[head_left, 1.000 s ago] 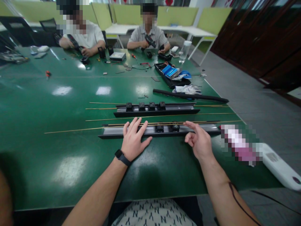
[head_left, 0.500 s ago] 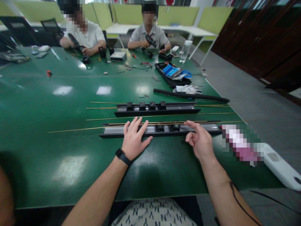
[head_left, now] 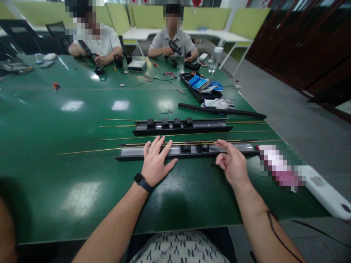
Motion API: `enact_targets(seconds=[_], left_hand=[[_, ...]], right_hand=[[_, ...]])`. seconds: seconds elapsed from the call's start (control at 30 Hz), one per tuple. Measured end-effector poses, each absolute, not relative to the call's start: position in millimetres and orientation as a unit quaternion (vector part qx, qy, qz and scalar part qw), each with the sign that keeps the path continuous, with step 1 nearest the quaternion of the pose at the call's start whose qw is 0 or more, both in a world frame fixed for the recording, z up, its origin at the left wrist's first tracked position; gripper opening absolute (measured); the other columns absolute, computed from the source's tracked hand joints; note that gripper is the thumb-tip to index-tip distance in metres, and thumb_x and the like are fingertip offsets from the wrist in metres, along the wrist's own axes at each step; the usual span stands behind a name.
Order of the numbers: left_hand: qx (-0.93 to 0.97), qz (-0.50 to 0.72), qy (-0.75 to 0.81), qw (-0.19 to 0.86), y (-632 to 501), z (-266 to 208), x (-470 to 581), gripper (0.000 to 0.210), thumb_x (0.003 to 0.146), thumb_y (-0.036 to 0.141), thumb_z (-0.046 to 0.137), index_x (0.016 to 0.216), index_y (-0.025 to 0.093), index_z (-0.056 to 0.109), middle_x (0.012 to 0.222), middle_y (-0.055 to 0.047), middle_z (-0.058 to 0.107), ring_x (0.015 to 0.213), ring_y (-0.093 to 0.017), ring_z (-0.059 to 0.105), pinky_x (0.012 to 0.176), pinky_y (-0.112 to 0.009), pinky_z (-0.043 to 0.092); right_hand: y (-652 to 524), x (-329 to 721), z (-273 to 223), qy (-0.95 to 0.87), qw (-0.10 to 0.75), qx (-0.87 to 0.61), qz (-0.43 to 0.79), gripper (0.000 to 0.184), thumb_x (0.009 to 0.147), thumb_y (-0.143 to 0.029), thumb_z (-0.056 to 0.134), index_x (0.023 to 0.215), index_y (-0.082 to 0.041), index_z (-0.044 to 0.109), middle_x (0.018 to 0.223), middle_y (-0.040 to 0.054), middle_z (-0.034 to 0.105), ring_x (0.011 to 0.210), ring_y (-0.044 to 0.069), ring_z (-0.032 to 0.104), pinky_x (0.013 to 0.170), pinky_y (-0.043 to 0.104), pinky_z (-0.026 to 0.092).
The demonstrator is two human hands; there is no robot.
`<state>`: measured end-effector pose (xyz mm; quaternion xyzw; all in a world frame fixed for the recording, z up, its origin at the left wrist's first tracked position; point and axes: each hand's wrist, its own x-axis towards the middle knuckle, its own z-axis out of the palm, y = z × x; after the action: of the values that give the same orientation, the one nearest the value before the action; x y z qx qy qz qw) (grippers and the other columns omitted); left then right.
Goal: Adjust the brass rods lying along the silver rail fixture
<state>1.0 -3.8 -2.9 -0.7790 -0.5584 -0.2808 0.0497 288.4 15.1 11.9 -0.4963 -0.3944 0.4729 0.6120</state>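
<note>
My left hand, a dark watch on its wrist, lies with fingers spread across the near black-and-silver channel. Its fingertips reach over thin brass-coloured rods running along that channel, covering part of what is beneath. My right hand is at the channel's right part, its upper fingers stretched to the rods and the lower ones loosely bent. Whether its fingertips press on a rod is hard to make out. Between the hands, black blocks sit in the channel. One long rod sticks out to the left.
Beyond lies a second channel with several black blocks and rods. Farther back are a black foam-like strip, white gloves and a black tray. A white device lies at right. Two people hold power drills across the table.
Both hands keep nearly the same pose and place. The long rod's left end has shifted very slightly right; the whole view has also moved a little.
</note>
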Motion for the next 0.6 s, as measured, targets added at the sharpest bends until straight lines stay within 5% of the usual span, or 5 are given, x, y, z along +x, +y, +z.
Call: enact_targets(seconds=[0.6], left_hand=[[-0.780, -0.280, -0.557, 0.054, -3.9, -3.6, 0.6, 0.063, 0.094, 0.048, 0.067, 0.151, 0.024, 0.053, 0.161, -0.015, 0.048, 0.153, -0.033, 0.039, 0.127, -0.054, 0.020]], right_hand=[[16.1, 291.0, 10.2, -0.383, 0.621, -0.501, 0.465, 0.039, 0.094, -0.052, 0.065, 0.111, -0.020, 0.078, 0.115, 0.0117, 0.074, 0.046, 0.007, 0.058, 0.032, 0.020, 0.021]])
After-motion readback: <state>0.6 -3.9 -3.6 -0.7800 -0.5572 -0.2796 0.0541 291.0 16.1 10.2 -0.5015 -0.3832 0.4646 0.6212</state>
